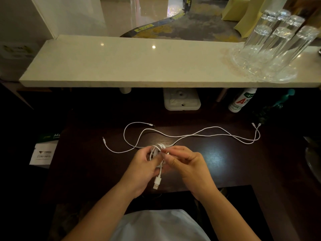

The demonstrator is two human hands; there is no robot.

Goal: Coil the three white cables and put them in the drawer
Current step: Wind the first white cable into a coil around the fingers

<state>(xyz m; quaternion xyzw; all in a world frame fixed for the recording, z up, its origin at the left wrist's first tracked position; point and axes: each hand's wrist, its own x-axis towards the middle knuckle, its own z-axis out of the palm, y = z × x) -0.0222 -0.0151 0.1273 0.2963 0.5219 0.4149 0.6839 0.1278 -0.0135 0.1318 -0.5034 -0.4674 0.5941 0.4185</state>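
Note:
A coiled white cable point(155, 150) sits between my hands over the dark desk point(217, 162). My left hand point(142, 168) grips the coil, and its USB plug point(157, 183) hangs below. My right hand point(187, 162) pinches the cable's other end at the top of the coil. Two more white cables lie loose on the desk beyond my hands. One point(208, 133) runs far right to a pair of connectors point(256, 125). The other point(126, 134) loops at the left. No drawer is in view.
A pale stone counter point(121, 66) overhangs the back of the desk, with several upturned glasses point(271, 47) on a glass tray at its right. Under it stand a white box point(181, 100) and a white bottle point(241, 100). A paper box point(44, 150) sits at the left.

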